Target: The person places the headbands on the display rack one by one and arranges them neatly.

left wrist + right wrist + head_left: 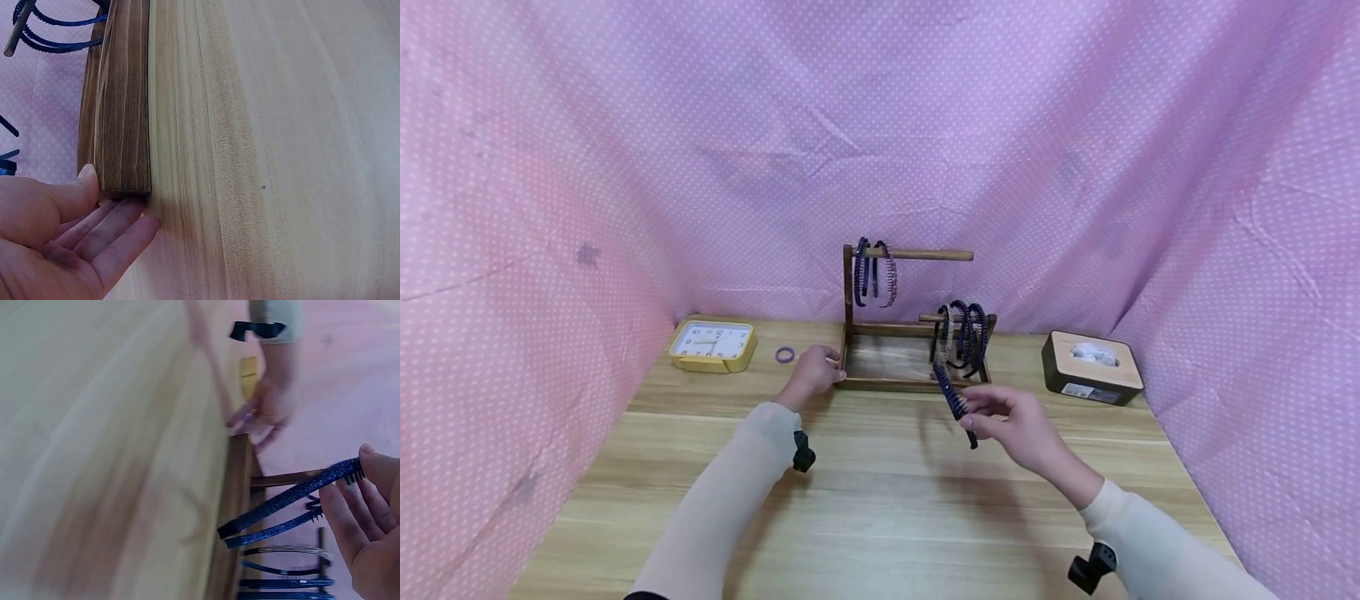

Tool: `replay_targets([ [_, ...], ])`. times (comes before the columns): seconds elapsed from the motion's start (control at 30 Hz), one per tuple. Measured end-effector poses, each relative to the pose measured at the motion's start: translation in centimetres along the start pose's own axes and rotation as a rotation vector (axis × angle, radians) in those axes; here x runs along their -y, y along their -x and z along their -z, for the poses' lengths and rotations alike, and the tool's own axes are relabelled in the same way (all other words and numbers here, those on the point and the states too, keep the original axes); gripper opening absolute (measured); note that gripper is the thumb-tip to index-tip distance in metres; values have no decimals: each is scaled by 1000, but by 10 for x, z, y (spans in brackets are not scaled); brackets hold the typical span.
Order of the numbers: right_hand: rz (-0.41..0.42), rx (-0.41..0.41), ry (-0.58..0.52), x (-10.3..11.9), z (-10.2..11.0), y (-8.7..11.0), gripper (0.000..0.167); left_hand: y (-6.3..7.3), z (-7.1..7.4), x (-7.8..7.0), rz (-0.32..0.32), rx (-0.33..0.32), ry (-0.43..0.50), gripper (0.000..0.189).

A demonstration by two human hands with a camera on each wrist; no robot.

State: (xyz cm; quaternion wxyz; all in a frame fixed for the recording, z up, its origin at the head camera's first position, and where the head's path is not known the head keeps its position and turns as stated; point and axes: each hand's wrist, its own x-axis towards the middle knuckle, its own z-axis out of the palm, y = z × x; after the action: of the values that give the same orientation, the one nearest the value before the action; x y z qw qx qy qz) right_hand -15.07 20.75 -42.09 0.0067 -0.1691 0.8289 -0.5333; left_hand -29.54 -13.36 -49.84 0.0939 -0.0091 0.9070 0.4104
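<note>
A dark blue, glittery headband with teeth [294,493] is pinched between the thumb and fingers of my right hand [1015,423], just in front of the right side of a brown wooden rack [887,385]. In the left wrist view, my left hand [81,237] holds the rack's left end, thumb at its edge and fingers against the end face. Several dark headbands [976,333] and a beaded pale one hang on the rack's low bar [929,317]. More headbands [861,275] hang near the left end of its tall bar [932,255].
A yellow alarm clock [715,365] lies at the left of the wooden table [880,517], with a small purple ring [785,355] beside it. Right of the rack stands a tissue box [1090,387]. Pink dotted cloth [880,125] encloses the back and sides.
</note>
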Motion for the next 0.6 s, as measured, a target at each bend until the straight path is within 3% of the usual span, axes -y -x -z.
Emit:
replay_targets([
  [0.27,98,-160,-80,21,23,-13,36,2,1,-2,-7,-4,-18,40],
  [0.6,91,-330,-179,37,52,-44,44,1,-1,-1,-35,-21,-11,39],
])
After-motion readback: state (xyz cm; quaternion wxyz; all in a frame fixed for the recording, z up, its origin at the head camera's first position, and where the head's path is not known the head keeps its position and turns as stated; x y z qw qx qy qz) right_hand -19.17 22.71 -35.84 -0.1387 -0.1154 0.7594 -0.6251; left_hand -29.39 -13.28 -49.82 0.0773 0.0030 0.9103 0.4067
